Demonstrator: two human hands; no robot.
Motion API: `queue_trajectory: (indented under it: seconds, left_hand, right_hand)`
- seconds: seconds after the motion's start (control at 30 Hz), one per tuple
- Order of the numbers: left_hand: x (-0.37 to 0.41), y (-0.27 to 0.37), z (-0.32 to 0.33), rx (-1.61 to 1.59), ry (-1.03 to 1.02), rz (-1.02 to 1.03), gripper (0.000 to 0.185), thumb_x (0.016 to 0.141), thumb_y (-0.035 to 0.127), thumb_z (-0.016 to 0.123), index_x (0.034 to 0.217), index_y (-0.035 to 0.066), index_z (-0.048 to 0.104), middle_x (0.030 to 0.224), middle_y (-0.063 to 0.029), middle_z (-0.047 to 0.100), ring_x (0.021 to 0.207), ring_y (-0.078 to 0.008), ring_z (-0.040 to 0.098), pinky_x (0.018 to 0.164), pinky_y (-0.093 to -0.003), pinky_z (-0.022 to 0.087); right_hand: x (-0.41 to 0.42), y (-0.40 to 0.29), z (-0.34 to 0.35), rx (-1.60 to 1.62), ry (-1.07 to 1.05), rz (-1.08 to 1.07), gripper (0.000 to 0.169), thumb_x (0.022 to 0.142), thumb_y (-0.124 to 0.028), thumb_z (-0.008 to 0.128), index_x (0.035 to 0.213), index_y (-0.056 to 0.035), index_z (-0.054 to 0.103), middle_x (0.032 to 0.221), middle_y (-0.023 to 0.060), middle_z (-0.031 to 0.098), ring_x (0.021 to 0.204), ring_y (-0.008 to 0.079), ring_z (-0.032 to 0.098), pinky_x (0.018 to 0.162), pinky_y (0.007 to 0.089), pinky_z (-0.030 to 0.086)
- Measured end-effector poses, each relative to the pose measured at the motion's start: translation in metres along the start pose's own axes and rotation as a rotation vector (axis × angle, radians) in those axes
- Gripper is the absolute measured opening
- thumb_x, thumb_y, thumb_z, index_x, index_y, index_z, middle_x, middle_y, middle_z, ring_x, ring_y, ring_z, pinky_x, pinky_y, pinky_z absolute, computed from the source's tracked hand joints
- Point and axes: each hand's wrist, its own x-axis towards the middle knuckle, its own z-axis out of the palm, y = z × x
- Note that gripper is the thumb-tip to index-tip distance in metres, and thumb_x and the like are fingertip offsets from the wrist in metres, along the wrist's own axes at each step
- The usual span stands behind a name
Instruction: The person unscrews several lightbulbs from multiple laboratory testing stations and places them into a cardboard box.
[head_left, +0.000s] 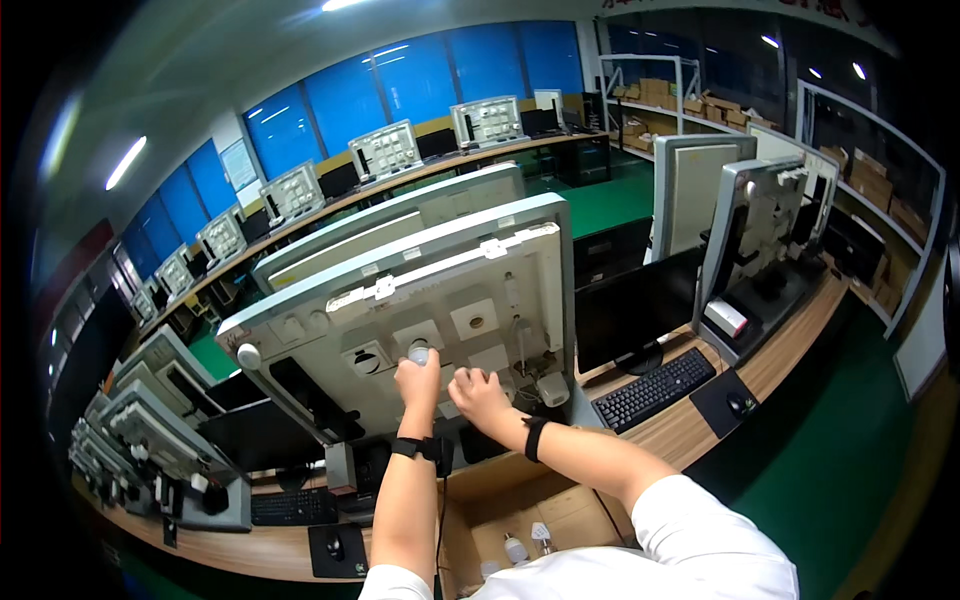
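My left hand (418, 382) grips a round white light bulb (419, 352) at a square socket on the upright display panel (442, 285). To its right, my right hand (481, 401) hovers before the lower part of the panel with bent fingers; nothing shows in it, but its palm side is hidden. Left of the bulb sits a round-faced socket (367, 363), and up to the right is a square white socket plate (475, 322). Under my arms stands an open cardboard box (570, 517) with light bulbs (516, 549) and a white plug-like piece (541, 533) inside.
A monitor (637, 311), a keyboard (652, 390) and a mouse on a pad (726, 403) stand on the wooden desk to the right. Another keyboard (294, 508) and mouse (334, 549) lie to the left. A dark cable (442, 517) hangs by my left forearm.
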Motion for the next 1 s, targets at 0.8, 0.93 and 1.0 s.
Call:
queue_trajectory:
  seconds: [0.8, 0.93, 1.0]
  left_hand:
    - [-0.247, -0.119, -0.057, 0.418, -1.430, 0.278, 0.088, 0.081, 0.077, 0.045, 0.090, -0.006, 0.073, 0.090, -0.0215, 0.072, 0.084, -0.0336, 0.071, 0.074, -0.0429, 0.055]
    - [-0.280, -0.136, -0.109, 0.784, -1.038, 0.486, 0.088, 0.081, 0.067, 0.057, 0.140, 0.002, 0.047, 0.147, -0.0198, 0.042, 0.138, -0.0400, 0.034, 0.106, -0.0566, 0.031]
    - [-0.275, -0.132, -0.149, 0.709, -0.882, 0.379, 0.092, 0.079, 0.059, 0.066, 0.146, 0.002, 0.038, 0.155, -0.0171, 0.031, 0.144, -0.0397, 0.024, 0.111, -0.0600, 0.024]
  right_hand:
    - [-0.248, 0.043, -0.021, 0.683, -1.123, 0.293, 0.063, 0.081, -0.039, 0.071, 0.126, 0.0029, 0.057, 0.113, 0.0269, 0.065, 0.108, 0.0391, 0.063, 0.093, 0.0445, 0.050]
    - [-0.247, 0.070, -0.087, 0.652, -0.630, 0.477, 0.057, 0.084, -0.033, 0.071, 0.125, 0.0044, 0.056, 0.116, 0.0245, 0.064, 0.110, 0.0393, 0.059, 0.097, 0.0436, 0.047]
    - [-0.284, 0.075, -0.086, 0.447, -0.477, 0.469, 0.052, 0.081, -0.026, 0.072, 0.121, 0.0045, 0.058, 0.110, 0.0225, 0.065, 0.103, 0.0387, 0.061, 0.092, 0.0438, 0.048]
